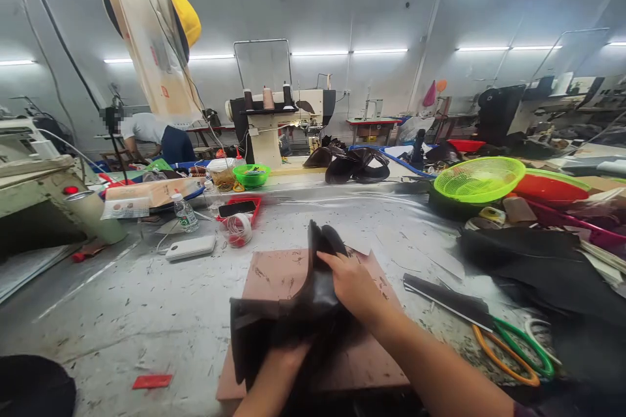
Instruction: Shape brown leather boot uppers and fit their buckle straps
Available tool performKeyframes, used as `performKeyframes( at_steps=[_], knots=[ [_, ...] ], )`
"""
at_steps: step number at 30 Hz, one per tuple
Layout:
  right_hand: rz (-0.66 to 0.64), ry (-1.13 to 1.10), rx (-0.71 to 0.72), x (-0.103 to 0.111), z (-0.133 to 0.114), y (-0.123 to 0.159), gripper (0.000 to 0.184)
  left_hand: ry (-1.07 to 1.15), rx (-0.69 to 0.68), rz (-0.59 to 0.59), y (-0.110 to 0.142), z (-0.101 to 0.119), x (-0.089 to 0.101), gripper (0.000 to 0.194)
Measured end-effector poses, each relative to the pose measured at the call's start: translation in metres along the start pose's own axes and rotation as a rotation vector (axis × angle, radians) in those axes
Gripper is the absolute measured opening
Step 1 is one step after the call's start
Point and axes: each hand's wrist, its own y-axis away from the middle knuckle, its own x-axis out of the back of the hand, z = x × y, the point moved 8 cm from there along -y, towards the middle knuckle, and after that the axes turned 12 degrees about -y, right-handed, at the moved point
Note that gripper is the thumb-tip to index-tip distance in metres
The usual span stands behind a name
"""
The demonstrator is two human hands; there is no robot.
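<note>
The black piece (pixel 317 287), glossy and folded, stands over the middle of the pink board (pixel 274 273), one flap rising toward the board's far edge and another spreading over its left side. The right hand (pixel 355 287), above the right part of the board, has its fingers grasping the upper part of the piece, with one finger stretched across the fold. The left hand (pixel 288 355), above the near part of the board, reaches under the piece; its fingers are hidden there, so I cannot tell whether they grip. The board lies on a scuffed grey desk (pixel 161 313). To the right of the board are scissors (pixel 469 309) with green and orange handles and, farther right, black sheet material (pixel 538 267). Beyond the board to the left sit a roll of tape (pixel 239 229), a red tray (pixel 256 210) with a phone (pixel 235 208) on it, a white power bank (pixel 190 248) and a clear bottle (pixel 184 214). A red strip (pixel 152 381) lies left of the board's near end. Well past the board's far edge stands a sewing machine (pixel 268 124) carrying thread spools; a lime-green sieve (pixel 476 181) rests beyond the board to the right. Far off, beyond the board to the left, a person in a white top (pixel 151 133) bends forward.
</note>
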Motion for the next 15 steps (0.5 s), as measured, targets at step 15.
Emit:
performKeyframes(
  at_steps=[15],
  knots=[
    [-0.07,0.339,0.06,-0.018,-0.041,-0.018,0.041,0.04,0.21,0.253,0.061,-0.047,0.067,0.027]
  ],
)
